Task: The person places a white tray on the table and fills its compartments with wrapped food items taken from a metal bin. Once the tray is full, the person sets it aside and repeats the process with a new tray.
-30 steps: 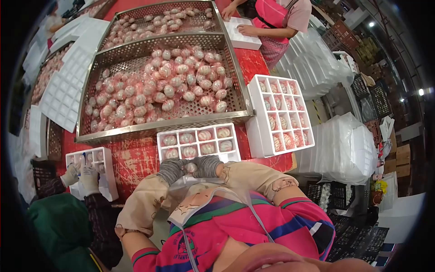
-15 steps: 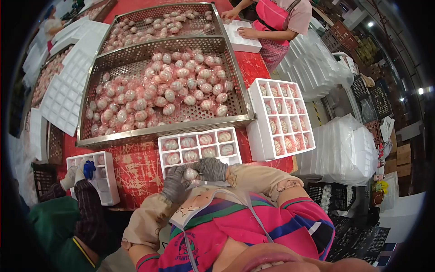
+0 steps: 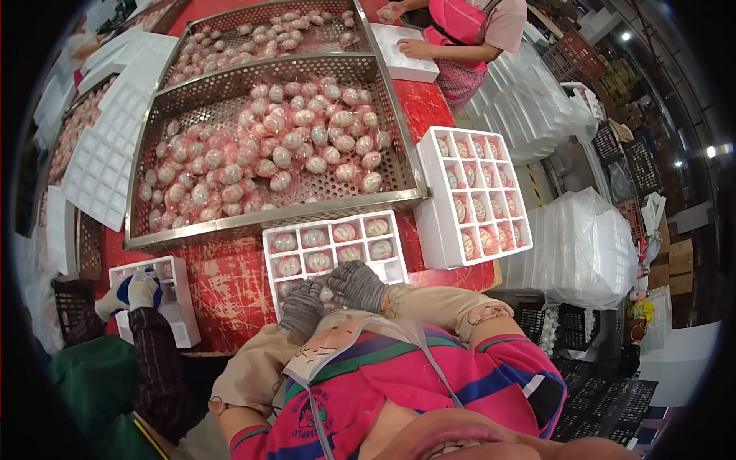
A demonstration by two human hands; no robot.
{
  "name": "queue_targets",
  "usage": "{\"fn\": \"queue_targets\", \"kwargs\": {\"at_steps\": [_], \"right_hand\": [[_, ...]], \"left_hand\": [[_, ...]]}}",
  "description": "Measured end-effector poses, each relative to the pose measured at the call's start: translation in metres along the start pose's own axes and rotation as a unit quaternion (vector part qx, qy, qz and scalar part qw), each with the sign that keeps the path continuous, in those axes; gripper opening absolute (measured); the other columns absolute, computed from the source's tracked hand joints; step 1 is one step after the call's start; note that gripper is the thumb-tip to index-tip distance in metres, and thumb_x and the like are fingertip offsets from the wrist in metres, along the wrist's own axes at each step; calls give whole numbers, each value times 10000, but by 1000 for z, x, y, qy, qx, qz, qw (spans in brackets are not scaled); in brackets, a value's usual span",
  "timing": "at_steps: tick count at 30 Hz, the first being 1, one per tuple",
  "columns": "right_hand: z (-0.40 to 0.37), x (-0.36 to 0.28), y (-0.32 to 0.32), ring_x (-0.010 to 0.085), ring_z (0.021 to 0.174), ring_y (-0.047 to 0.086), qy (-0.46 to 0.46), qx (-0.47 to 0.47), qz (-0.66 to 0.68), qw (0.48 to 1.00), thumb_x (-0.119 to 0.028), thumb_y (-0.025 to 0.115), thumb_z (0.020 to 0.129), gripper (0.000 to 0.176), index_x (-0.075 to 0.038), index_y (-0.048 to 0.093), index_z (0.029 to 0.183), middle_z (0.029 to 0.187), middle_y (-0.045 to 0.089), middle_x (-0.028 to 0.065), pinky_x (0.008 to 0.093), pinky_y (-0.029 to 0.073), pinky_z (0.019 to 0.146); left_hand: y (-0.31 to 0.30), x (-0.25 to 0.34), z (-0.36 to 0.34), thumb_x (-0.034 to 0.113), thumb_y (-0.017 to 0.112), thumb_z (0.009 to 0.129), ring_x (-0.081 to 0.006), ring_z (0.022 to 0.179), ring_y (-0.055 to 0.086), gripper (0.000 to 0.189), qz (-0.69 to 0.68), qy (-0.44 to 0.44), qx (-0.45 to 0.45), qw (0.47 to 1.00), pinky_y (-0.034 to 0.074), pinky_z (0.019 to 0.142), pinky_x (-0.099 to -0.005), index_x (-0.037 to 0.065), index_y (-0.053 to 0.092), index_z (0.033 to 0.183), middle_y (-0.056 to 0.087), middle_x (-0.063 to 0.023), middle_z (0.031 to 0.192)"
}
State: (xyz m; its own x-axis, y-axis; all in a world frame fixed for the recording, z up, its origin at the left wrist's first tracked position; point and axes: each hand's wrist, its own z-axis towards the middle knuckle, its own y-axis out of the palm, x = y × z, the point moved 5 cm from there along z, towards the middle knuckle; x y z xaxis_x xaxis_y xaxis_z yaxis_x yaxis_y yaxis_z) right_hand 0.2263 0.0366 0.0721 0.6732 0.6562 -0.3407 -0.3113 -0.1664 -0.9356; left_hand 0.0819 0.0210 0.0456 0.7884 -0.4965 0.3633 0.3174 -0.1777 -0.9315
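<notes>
In front of me a white foam box with square compartments holds several wrapped eggs, pale with red-printed clear film. My left hand, in a grey glove, has its fingers curled at the box's near side. My right hand, gloved the same way, bends over the near row from the right. Between the two hands a wrapped egg shows low at the box, touched by the fingers of both. The fingertips are partly hidden.
Beyond the box stands a perforated metal tray heaped with wrapped eggs. Stacked foam boxes with filled compartments are at the right. A co-worker's gloved hands work over another foam box at left; another person handles white foam at the back.
The wrapped egg between my hands has gone lower into the near row and shows less. My right hand has shifted slightly up and left over the box. The co-worker's hands at left moved a little.
</notes>
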Motion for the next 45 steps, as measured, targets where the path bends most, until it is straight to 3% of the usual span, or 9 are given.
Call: {"fn": "queue_targets", "kwargs": {"at_steps": [20, 23, 25, 26, 28, 33, 40, 42, 45], "right_hand": [[6, -6, 11, 286, 993, 546, 33, 44, -25, 998, -291, 600, 731, 411, -74, 609, 1080, 967, 608, 103, 542, 266, 1055], [9, -1, -14, 299, 911, 559, 13, 105, -1, 994, -265, 598, 737, 342, -78, 618, 1023, 934, 603, 119, 503, 362, 974], [11, 12, 1, 311, 827, 562, 95, -52, 29, 994, -254, 603, 741, 262, -87, 625, 941, 868, 600, 138, 453, 432, 828], [-4, 15, -1, 318, 766, 556, 46, 148, 40, 987, -233, 597, 752, 184, -90, 623, 865, 809, 594, 146, 432, 433, 716], [-18, 29, 17, 320, 774, 559, 59, 159, 67, 983, -207, 567, 781, 174, -65, 608, 872, 807, 590, 144, 439, 436, 716], [-34, 20, -13, 309, 948, 562, 100, 150, 154, 971, -106, 665, 766, 270, -69, 627, 1030, 995, 617, 115, 412, 446, 847], [-51, 22, -19, 308, 927, 557, 141, 168, 193, 956, -138, 650, 782, 238, -91, 627, 1014, 976, 624, 99, 416, 434, 852], [-50, 26, -24, 304, 912, 558, 144, 176, 204, 952, -132, 650, 784, 222, -84, 631, 1000, 962, 623, 100, 415, 439, 845], [-47, 34, -23, 304, 879, 562, 157, 194, 196, 948, -132, 661, 772, 212, -77, 648, 976, 929, 616, 102, 404, 456, 814]], "left_hand": [[-5, 0, 20, 360, 661, 682, -287, 900, 586, 510, 27, -83, -88, 992, 405, 815, -449, 74, 582, 1097, 633, -119, 912], [3, -5, 21, 402, 682, 659, -300, 942, 573, 566, 32, -94, -113, 989, 401, 859, -469, 95, 569, 1121, 613, -139, 996], [-15, 4, 16, 401, 707, 644, -327, 1041, 544, 618, 12, -30, -69, 997, 378, 932, -483, 123, 552, 1173, 565, -154, 1142], [-23, 11, 17, 354, 737, 632, -364, 1154, 480, 696, 38, 12, 16, 999, 341, 993, -502, 154, 510, 1260, 505, -166, 1251], [-22, 14, 20, 370, 712, 657, -366, 1276, 358, 762, 33, -16, -87, 996, 307, 1012, -531, 180, 441, 1343, 428, -150, 1350], [11, -2, 19, 324, 709, 661, -255, 1109, 503, 602, 26, -121, -205, 971, 354, 928, -484, 174, 538, 1219, 560, -66, 1167], [-20, 0, 1, 275, 760, 666, -267, 964, 565, 509, -13, -86, 45, 995, 411, 863, -437, 128, 590, 1123, 621, -51, 1076], [-16, -32, -19, 329, 782, 618, -250, 1000, 553, 535, -403, -254, 172, 862, 407, 882, -422, 82, 612, 1062, 635, -71, 961], [-47, -24, -18, 306, 787, 603, -282, 925, 554, 545, -190, -217, 245, 926, 411, 822, -441, 70, 598, 1057, 602, -83, 927]]}}
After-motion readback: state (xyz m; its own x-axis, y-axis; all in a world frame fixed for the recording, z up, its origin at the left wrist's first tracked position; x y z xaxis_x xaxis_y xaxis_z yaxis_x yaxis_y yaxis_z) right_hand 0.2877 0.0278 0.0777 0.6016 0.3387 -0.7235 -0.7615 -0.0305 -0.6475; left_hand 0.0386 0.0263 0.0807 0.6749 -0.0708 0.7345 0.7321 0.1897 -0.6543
